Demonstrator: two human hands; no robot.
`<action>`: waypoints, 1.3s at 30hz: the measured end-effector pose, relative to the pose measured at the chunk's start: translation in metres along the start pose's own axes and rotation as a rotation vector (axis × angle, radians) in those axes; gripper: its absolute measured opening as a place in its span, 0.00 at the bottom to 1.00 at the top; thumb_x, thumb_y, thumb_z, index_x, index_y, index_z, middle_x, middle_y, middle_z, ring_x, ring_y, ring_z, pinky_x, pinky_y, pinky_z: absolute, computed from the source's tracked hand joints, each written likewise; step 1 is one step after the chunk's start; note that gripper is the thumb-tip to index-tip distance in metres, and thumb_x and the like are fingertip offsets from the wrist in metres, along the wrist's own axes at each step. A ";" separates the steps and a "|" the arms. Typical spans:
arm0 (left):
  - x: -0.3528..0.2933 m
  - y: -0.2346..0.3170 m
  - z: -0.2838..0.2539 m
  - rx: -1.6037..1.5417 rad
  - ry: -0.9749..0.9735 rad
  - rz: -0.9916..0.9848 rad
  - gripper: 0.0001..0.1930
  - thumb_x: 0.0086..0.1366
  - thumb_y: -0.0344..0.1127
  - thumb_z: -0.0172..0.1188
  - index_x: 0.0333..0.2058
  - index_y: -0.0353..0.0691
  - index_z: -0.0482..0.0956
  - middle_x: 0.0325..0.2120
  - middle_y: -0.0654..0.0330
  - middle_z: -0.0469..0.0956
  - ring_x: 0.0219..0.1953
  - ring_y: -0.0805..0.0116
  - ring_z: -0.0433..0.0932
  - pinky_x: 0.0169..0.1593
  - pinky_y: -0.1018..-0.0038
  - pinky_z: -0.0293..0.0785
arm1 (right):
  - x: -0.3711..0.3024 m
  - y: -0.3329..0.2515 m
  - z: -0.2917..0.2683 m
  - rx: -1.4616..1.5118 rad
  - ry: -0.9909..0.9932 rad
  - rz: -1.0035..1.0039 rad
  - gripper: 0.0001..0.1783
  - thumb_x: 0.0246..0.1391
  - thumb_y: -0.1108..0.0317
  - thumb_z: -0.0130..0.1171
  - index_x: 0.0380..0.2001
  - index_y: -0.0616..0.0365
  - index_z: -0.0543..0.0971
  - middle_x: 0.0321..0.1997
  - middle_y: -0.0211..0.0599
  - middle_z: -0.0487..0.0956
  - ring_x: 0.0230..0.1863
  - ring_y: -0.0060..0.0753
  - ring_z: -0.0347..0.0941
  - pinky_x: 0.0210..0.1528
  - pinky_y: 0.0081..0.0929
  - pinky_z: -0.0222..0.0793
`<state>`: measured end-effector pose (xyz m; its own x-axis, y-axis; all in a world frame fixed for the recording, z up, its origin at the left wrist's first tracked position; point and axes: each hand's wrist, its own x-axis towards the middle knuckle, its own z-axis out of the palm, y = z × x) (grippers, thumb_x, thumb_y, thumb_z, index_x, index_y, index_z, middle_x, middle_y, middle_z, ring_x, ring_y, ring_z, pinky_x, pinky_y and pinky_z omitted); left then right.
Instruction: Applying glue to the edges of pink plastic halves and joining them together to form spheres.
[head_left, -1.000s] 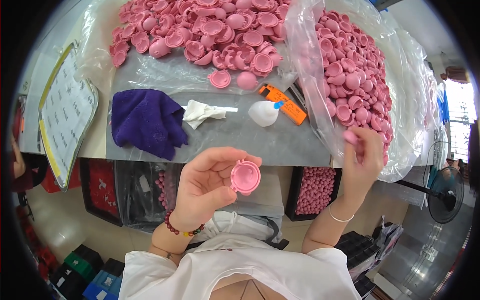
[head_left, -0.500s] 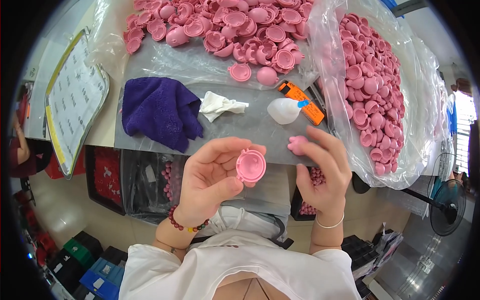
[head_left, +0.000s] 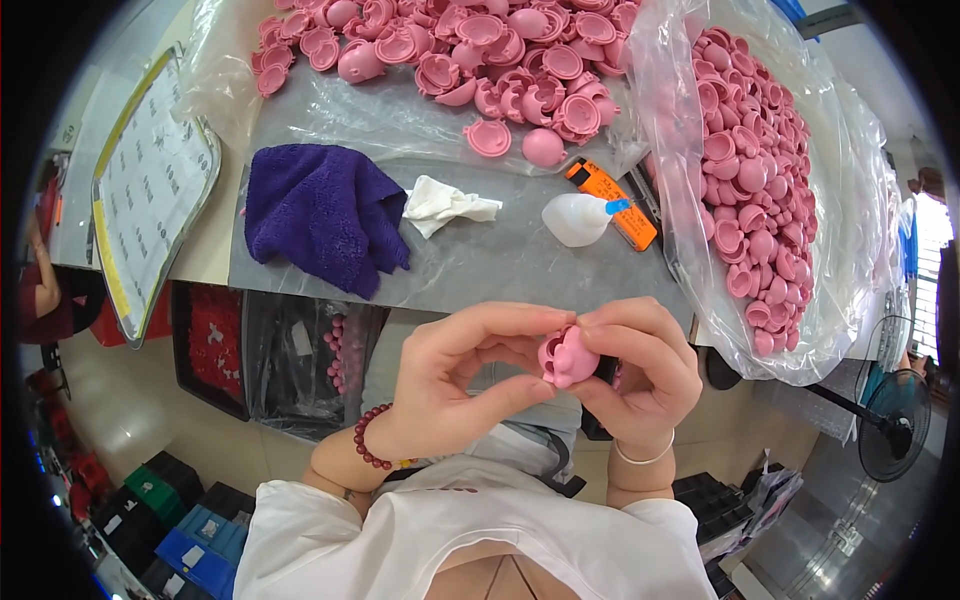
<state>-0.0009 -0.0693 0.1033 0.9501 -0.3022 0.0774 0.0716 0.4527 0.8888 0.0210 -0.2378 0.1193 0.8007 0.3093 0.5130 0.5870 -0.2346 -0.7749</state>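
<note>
Both my hands meet above the front edge of the table around a small pink plastic shell (head_left: 570, 358). It has rounded bumps and a dark opening on its left side. My left hand (head_left: 440, 375) pinches it from the left with thumb and fingertips. From the right, my right hand (head_left: 650, 380) grips it the same way. Whether it is one part or two pressed together, I cannot tell. Beyond the hands lie a white squeeze bottle (head_left: 577, 220) with a blue tip, a crumpled white cloth (head_left: 445, 205) and a purple towel (head_left: 320, 220).
Pink half-shells (head_left: 480, 50) are heaped on plastic sheeting at the back. A clear bag (head_left: 670, 130) of more pink shells (head_left: 755, 190) stands at right. An orange tool (head_left: 610, 205) lies beside the bottle. Below the table are a bin of red pieces (head_left: 212, 350) and a fan (head_left: 893, 425).
My right hand has picked up the small pink piece from the table edge. My left hand has moved right with its round pink shell, and the hands now meet.
</note>
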 end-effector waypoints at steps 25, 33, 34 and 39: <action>-0.001 0.007 -0.004 -0.303 0.151 -0.090 0.25 0.38 0.35 0.70 0.36 0.32 0.72 0.30 0.50 0.75 0.33 0.68 0.75 0.38 0.79 0.71 | 0.008 0.016 0.002 -0.197 0.400 0.131 0.18 0.29 0.77 0.59 0.31 0.63 0.72 0.30 0.38 0.70 0.28 0.29 0.63 0.29 0.20 0.59; -0.006 0.014 -0.008 -0.586 0.173 -0.259 0.27 0.38 0.45 0.67 0.33 0.31 0.71 0.24 0.53 0.74 0.22 0.67 0.71 0.23 0.76 0.68 | 0.036 0.028 0.015 -0.658 0.128 0.043 0.24 0.31 0.69 0.63 0.37 0.62 0.70 0.27 0.33 0.72 0.27 0.24 0.61 0.28 0.19 0.57; -0.007 0.016 -0.009 -0.574 0.155 -0.250 0.27 0.38 0.45 0.67 0.33 0.31 0.71 0.24 0.53 0.74 0.22 0.67 0.71 0.23 0.76 0.68 | 0.034 0.028 0.013 -0.611 0.145 0.025 0.22 0.34 0.68 0.61 0.36 0.64 0.70 0.27 0.36 0.73 0.27 0.25 0.63 0.29 0.19 0.58; -0.007 0.049 -0.047 0.353 0.306 0.420 0.23 0.35 0.35 0.69 0.31 0.31 0.73 0.26 0.51 0.74 0.31 0.66 0.74 0.33 0.76 0.69 | 0.012 0.020 0.002 0.067 0.413 0.269 0.15 0.42 0.67 0.53 0.32 0.68 0.70 0.30 0.43 0.75 0.28 0.25 0.68 0.31 0.18 0.62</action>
<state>0.0105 -0.0060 0.1251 0.9231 0.1188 0.3658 -0.3814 0.1605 0.9104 0.0420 -0.2373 0.1088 0.9110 -0.1480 0.3848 0.3553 -0.1917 -0.9149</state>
